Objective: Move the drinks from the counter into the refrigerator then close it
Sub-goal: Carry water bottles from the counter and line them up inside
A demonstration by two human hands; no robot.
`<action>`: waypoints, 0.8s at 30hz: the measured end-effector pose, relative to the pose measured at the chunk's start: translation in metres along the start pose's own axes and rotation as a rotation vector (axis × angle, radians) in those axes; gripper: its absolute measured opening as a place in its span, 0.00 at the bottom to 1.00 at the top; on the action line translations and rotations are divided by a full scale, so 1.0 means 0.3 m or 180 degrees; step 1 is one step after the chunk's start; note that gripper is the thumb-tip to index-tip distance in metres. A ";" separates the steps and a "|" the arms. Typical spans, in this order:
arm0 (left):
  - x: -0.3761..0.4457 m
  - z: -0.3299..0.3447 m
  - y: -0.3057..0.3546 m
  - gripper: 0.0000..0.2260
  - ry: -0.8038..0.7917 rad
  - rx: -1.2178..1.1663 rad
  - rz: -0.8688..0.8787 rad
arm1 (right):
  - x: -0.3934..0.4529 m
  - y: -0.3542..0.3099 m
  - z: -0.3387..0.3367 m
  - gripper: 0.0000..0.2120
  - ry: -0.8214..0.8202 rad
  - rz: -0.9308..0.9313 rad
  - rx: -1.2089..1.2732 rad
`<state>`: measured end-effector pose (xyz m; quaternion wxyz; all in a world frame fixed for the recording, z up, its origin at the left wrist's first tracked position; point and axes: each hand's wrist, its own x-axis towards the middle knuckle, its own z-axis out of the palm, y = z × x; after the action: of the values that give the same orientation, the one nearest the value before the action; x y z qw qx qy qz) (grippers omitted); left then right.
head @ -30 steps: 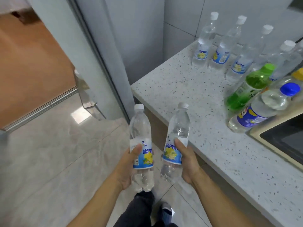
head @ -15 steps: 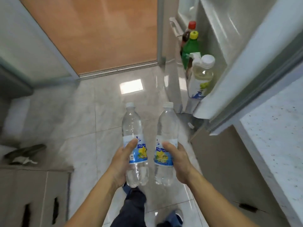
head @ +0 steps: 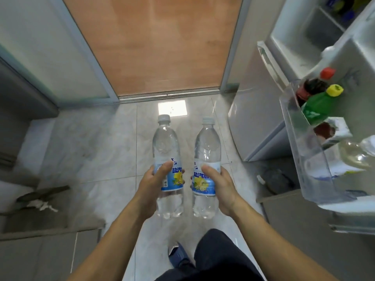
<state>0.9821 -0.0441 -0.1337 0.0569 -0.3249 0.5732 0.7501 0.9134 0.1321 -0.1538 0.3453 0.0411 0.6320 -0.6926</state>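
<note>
Left hand: the left hand (head: 155,186) grips the left bottle (head: 168,163) round its label, thumb across the front, fingers curled behind.
Right hand: the right hand (head: 220,186) grips the right bottle (head: 206,165) the same way, thumb on the label.
Bottles: both are clear with pale caps and blue-and-yellow labels, held upright side by side, near each other but apart, above the tiled floor (head: 105,151).
Refrigerator: the refrigerator (head: 261,126) stands at the right with its door (head: 363,63) swung open toward the person.
Door shelf: the clear door shelf (head: 298,142) holds a dark bottle with a red cap (head: 316,83), a green bottle with a yellow cap (head: 318,104), a carton (head: 334,131) and a pale clear bottle (head: 359,155), standing in a row along it.
Held bottles versus shelf: both lie left of the shelf, well apart from it.
Doorway: a wooden floor (head: 158,43) lies beyond the sliding-door track (head: 168,94).
Person: dark trousers and one blue shoe (head: 178,258) show at the lower edge.
</note>
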 end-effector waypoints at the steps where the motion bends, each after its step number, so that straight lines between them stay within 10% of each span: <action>1: 0.049 -0.002 0.024 0.30 -0.0020 0.0033 0.0006 | 0.043 -0.016 0.005 0.18 0.0041 0.0001 0.0013; 24: 1.296 0.559 0.845 0.26 -0.1301 0.0818 -0.0021 | 1.071 -0.794 -0.373 0.10 0.1281 -0.0602 0.0891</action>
<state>0.4910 -0.0905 -0.1179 0.2150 -0.1583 0.6395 0.7210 0.5010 0.0874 -0.1325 0.1372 0.1662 0.5870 -0.7804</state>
